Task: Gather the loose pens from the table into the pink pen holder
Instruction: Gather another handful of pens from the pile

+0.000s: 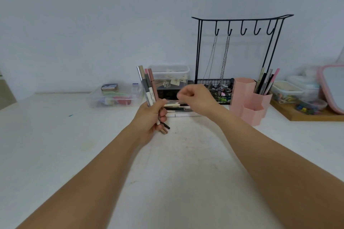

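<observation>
Task part done: several pens are standing in the holder (250, 96), the left hand (150, 117) is gripping a bundle of pens (148, 85), the right hand (195, 96) is hovering loosely curled and seemingly empty over the pens on the table (178, 109).

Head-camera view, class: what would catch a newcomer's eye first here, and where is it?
First, the left hand at centre, gripping an upright bundle of pens, with the right hand curled just beside it over more loose pens lying on the table. Next, the pink pen holder to the right, already holding pens, with the black hook stand behind it.
</observation>
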`<state>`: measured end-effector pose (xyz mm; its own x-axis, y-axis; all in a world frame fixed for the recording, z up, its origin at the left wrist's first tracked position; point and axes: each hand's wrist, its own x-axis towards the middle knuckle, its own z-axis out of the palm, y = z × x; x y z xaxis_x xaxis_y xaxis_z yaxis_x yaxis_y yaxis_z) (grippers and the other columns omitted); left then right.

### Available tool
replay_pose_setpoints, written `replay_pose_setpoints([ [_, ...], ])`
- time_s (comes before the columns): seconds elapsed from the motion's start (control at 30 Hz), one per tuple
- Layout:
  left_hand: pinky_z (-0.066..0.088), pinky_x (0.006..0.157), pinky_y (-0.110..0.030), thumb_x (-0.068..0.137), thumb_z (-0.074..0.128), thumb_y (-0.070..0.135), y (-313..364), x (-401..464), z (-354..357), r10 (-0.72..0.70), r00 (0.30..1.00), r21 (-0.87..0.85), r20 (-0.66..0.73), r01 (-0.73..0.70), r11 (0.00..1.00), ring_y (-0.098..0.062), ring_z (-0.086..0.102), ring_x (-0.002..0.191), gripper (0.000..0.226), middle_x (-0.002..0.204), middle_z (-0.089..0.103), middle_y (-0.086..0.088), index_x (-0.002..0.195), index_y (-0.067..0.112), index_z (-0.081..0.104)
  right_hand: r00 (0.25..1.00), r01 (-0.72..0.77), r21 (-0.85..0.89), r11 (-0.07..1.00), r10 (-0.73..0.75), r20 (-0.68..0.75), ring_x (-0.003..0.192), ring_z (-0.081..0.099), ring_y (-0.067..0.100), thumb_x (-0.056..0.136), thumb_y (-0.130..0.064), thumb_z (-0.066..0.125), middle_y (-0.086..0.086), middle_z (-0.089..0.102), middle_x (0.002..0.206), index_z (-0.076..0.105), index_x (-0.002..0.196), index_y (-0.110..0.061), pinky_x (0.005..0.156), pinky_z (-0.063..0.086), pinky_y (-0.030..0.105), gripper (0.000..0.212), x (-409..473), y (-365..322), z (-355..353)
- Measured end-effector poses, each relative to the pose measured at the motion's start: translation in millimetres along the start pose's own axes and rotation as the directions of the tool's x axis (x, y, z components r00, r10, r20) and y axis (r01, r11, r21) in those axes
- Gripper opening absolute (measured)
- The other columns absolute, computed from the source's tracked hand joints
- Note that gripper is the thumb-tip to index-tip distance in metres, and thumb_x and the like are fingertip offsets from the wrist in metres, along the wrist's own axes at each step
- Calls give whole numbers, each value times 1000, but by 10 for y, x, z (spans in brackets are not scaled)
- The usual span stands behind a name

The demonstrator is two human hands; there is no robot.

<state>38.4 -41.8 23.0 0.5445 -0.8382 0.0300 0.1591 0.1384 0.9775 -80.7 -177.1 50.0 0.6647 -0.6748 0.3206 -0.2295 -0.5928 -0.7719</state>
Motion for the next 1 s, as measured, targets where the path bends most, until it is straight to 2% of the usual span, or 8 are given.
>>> replay_pose_setpoints([
  [0.1, 26, 36, -19, 99, 59, 20, 4, 23, -54, 7, 999, 22, -48, -6, 1000, -9, 35, 46, 20, 56, 42, 3, 88, 18, 42, 997, 18, -306, 952, 5, 75, 81, 64, 10, 87, -20, 74, -5, 70, 85, 72, 84, -21, 74, 51, 27, 4, -23, 263, -19],
  [0.27, 19, 37, -21, 96, 65, 24, -10, 54, -69, -13, 994, 62, -110, 20, 998, -9, 25, 43, 24, 54, 34, 3, 87, 17, 44, 992, 53, -394, 918, -4, 123, 78, 61, 11, 85, -18, 77, -5, 68, 82, 70, 77, -24, 73, 44, 25, 12, -41, 414, 34],
  [0.5, 30, 36, -19, 94, 70, 33, -47, 27, -69, -2, 999, 30, -43, 3, 1000, -10, 45, 52, 20, 63, 52, 0, 91, 17, 57, 990, 63, -444, 894, 2, 144, 76, 57, 15, 92, -15, 69, -2, 64, 83, 71, 85, -16, 70, 42, 27, 6, -37, 388, 41],
  [0.63, 28, 35, -16, 95, 69, 30, -52, 34, -51, -23, 1000, -20, -15, 23, 1000, -8, 43, 52, 16, 64, 46, 2, 102, 19, 58, 998, -14, -240, 971, 28, 54, 65, 52, 10, 95, -18, 65, -3, 60, 77, 69, 90, -12, 56, 39, 19, 8, 6, 193, -27],
  [0.7, 27, 35, -16, 94, 70, 33, -44, 24, -39, -44, 999, -31, 0, 44, 999, -7, 41, 51, 18, 63, 45, 4, 97, 21, 57, 993, -86, 40, 996, 82, 83, 65, 55, 11, 96, -16, 64, 2, 62, 79, 69, 98, -7, 60, 48, 21, 10, 23, 45, -67],
  [0.8, 29, 35, -16, 91, 70, 42, -23, 8, -42, -75, 997, -38, 19, 76, 996, -7, 44, 53, 26, 63, 47, 4, 92, 23, 53, 982, -154, 417, 896, 92, 166, 67, 58, 14, 96, -6, 63, 9, 63, 85, 65, 110, -1, 66, 56, 25, 15, 28, -120, -73],
  [0.9, 32, 38, -18, 88, 71, 50, -7, -10, -48, -94, 995, -38, 25, 95, 995, -9, 49, 56, 35, 64, 50, 2, 89, 22, 52, 982, -157, 537, 829, 70, 177, 66, 60, 14, 96, -3, 62, 11, 62, 86, 60, 117, 1, 67, 59, 24, 22, 27, -214, -73],
  [1.0, 35, 41, -21, 89, 71, 50, 8, -31, -22, -102, 994, -31, 35, 103, 994, -12, 53, 56, 35, 65, 54, 0, 82, 18, 58, 968, -180, 531, 828, 53, 244, 66, 63, 15, 95, -2, 63, 11, 65, 81, 62, 106, -3, 65, 59, 24, 11, -15, -263, -59],
])
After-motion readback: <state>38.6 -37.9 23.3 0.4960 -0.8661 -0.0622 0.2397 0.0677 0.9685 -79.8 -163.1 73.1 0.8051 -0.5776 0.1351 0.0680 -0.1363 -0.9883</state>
